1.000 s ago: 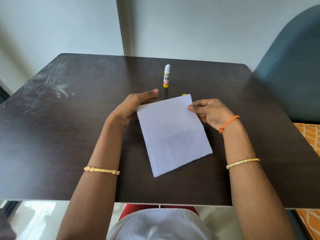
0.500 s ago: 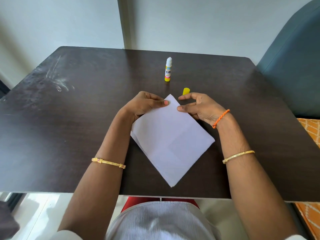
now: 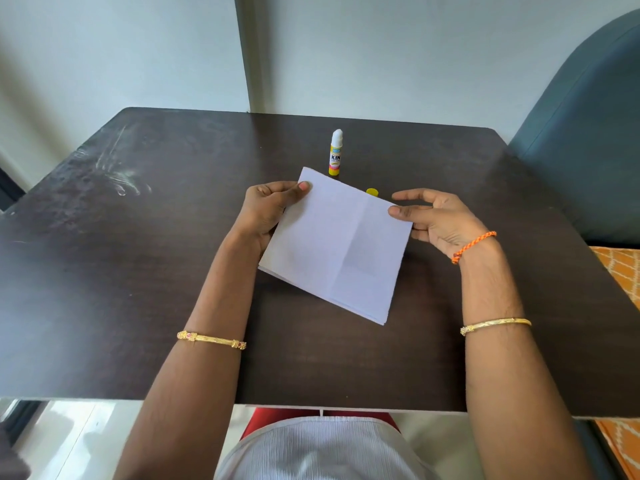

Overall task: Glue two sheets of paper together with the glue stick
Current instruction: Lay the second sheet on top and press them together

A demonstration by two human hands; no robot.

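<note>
White paper sheets, stacked with edges nearly flush and creased down the middle, are held over the dark table. My left hand pinches the stack's far left corner with thumb on top. My right hand touches the right corner with its thumb tip, fingers spread. The glue stick stands upright and uncapped behind the paper. Its yellow cap peeks out just past the paper's far edge.
A teal chair stands at the table's right side, with an orange patterned cloth below it. The wall runs close behind the table's far edge.
The paper stack has been turned in my hands, from a diamond pose to a wider tilt. My left hand now grips the far left corner and my right hand has moved to the right corner.
</note>
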